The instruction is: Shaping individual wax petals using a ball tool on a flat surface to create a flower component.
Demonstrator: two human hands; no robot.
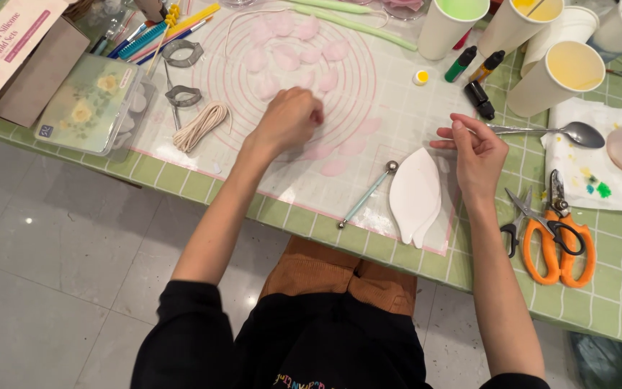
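Note:
My left hand (291, 119) rests fingers-down on the translucent work mat (397, 108), among several thin pink petal shapes (291, 43); whether it pinches one I cannot tell. My right hand (478, 153) hovers at the mat's right side, its thumb and fingers pinched on a thin wire. A metal spoon (556, 132) lies just right of it. White leaf-shaped moulds (415, 196) and a ball-tipped tool (367, 194) lie on the mat between my hands.
Paper cups of green (451, 25) and yellow (559, 75) liquid stand at the back right with small dye bottles (478, 97). Orange scissors (557, 234) and a stained paper towel (599, 169) lie right. Cord (199, 126), metal cutters (182, 52) and a mould case (91, 104) lie left.

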